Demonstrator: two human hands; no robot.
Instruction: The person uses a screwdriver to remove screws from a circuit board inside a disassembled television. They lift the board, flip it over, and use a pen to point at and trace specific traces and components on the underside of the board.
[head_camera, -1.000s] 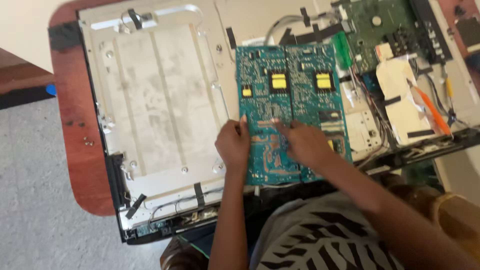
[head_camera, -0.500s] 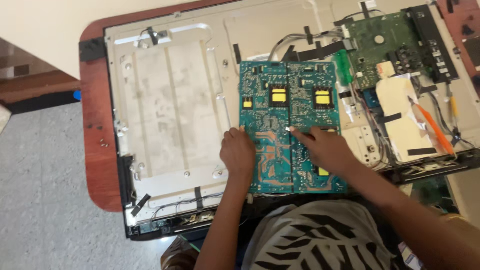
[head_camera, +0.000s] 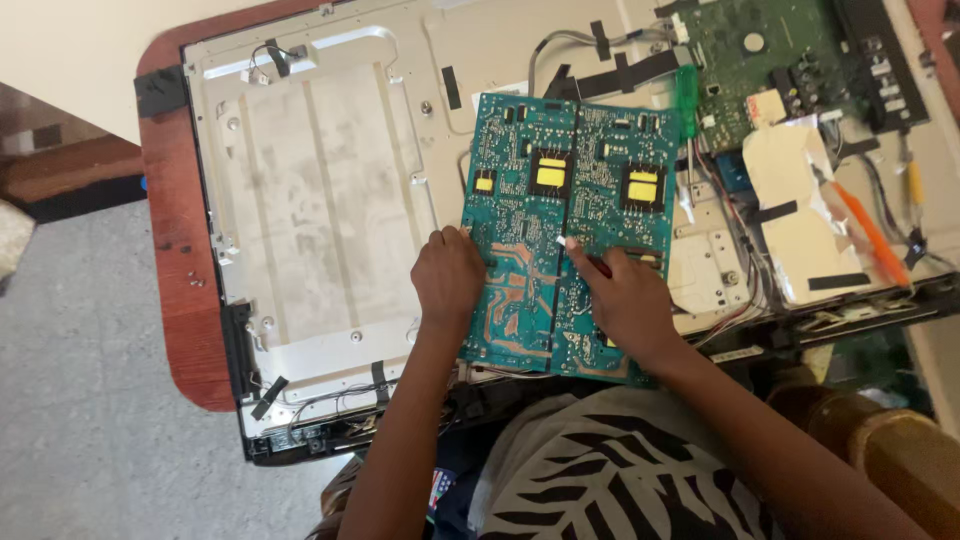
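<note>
A large teal circuit board (head_camera: 570, 180) with three yellow components lies on the grey metal back panel (head_camera: 320, 200) of an opened flat screen. My left hand (head_camera: 448, 282) grips the board's left edge, fingers curled over it. My right hand (head_camera: 628, 302) rests on the board's lower middle. It holds a small red tool (head_camera: 598, 264) whose white tip touches the board near its centre seam.
A green main board (head_camera: 770, 60) with cables sits at the top right, with a green-handled tool (head_camera: 686, 98) beside it. An orange tool (head_camera: 868, 232) lies on foil-covered parts at the right. The red-brown wooden table (head_camera: 185, 290) ends at the left, above grey carpet (head_camera: 90, 420).
The view has shifted, so the panel sits further right and lower. My left hand slid from the board's middle to its left edge. My right hand stayed on the board.
</note>
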